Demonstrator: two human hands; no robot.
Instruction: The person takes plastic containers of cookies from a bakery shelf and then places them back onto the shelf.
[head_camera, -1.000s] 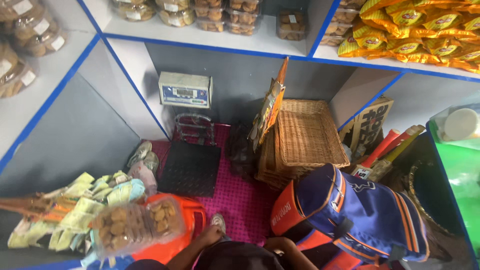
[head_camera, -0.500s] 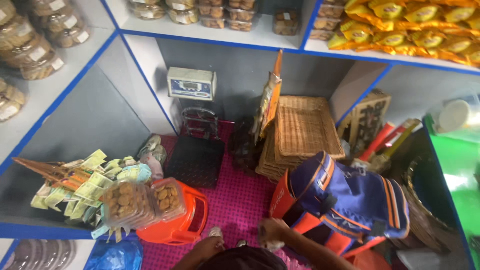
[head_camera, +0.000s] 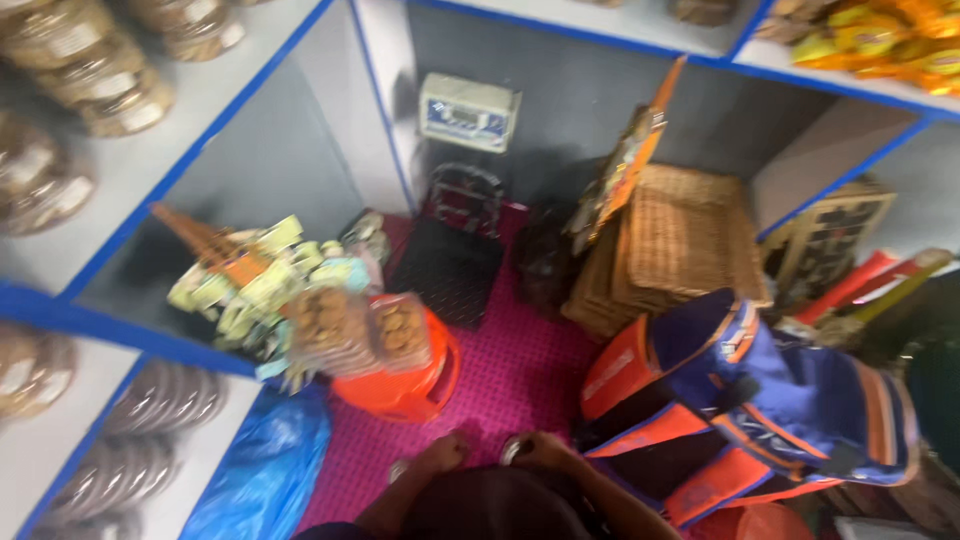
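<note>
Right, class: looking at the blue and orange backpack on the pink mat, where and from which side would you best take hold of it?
Probably the top edge of the backpack, gripped from above. It leans upright on the pink mat with its orange-trimmed top uppermost and clear, while the wicker baskets crowd behind it. Both hands, left hand and right hand, are low beside its bottom corner, so reaching up and over looks easiest. The blur hides any handle.

The bucket (head_camera: 405, 375) sits on the mat (head_camera: 510, 370). Right of the bucket lies the backpack (head_camera: 760, 400); behind it stand the scale (head_camera: 450, 260) and stacked baskets (head_camera: 670, 250).
</note>
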